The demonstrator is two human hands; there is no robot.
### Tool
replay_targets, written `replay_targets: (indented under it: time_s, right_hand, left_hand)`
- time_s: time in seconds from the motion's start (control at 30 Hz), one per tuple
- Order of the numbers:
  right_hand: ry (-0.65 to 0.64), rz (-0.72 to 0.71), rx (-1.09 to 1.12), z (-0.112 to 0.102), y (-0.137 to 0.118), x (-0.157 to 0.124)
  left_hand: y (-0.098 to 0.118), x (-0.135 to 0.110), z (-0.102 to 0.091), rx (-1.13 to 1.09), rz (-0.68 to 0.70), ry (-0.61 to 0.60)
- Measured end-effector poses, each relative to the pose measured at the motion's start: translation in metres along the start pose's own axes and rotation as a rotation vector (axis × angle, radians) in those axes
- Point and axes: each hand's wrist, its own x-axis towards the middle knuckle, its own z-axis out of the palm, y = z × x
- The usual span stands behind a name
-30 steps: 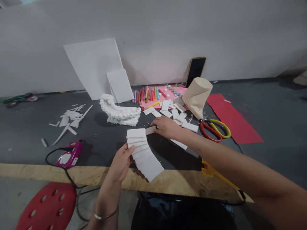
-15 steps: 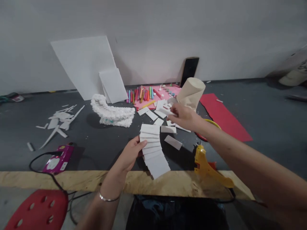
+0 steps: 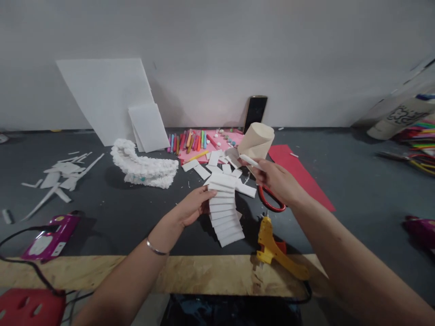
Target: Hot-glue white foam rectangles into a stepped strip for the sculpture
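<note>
My left hand (image 3: pixel 195 206) grips the left side of a curved strip of overlapping white foam pieces (image 3: pixel 224 215), held over the front of the table. Between the thumb and fingers of my right hand (image 3: pixel 277 179) is a small white foam piece (image 3: pixel 250 161), up and to the right of the strip. Loose white rectangles (image 3: pixel 202 171) lie just beyond the strip, some partly hidden by it. Below my right hand, the red handle of what looks like scissors (image 3: pixel 272 201) shows on the table. A yellow glue gun (image 3: pixel 270 246) rests at the front edge.
Behind are coloured crayons (image 3: pixel 190 141) on pink paper, a beige roll (image 3: pixel 256 140), a phone (image 3: pixel 255 111) and leaning white boards (image 3: pixel 105 95). A fluffy white curved piece (image 3: pixel 142 165), foam scraps (image 3: pixel 61 174) and a purple box with a cable (image 3: pixel 52 237) are left; red paper (image 3: pixel 299 174) is right.
My right hand has drawn back rightward from the loose pieces, the small foam piece in its fingers. My left hand has shifted the strip farther over the table. The view has turned slightly right.
</note>
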Motion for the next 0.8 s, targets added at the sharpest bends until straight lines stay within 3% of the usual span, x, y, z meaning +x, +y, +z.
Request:
replay_targets:
  time_s: [0.13,0.27,0.37,0.8]
  right_hand:
    - [0.006,0.018,0.036,0.002,0.005,0.005]
    - [-0.101,-0.005,0.083,0.007,0.009,0.006]
    - [-0.142,0.061,0.114,0.010,0.011,0.007]
    - [-0.208,0.107,0.089,0.007,0.018,0.012]
  left_hand:
    - [-0.007,0.001,-0.003,0.006,-0.010,0.005]
    - [-0.011,-0.001,-0.008,0.044,0.014,-0.031]
    - [-0.011,-0.003,-0.011,0.069,0.051,-0.056]
    - [-0.008,-0.008,-0.006,0.101,0.045,-0.052]
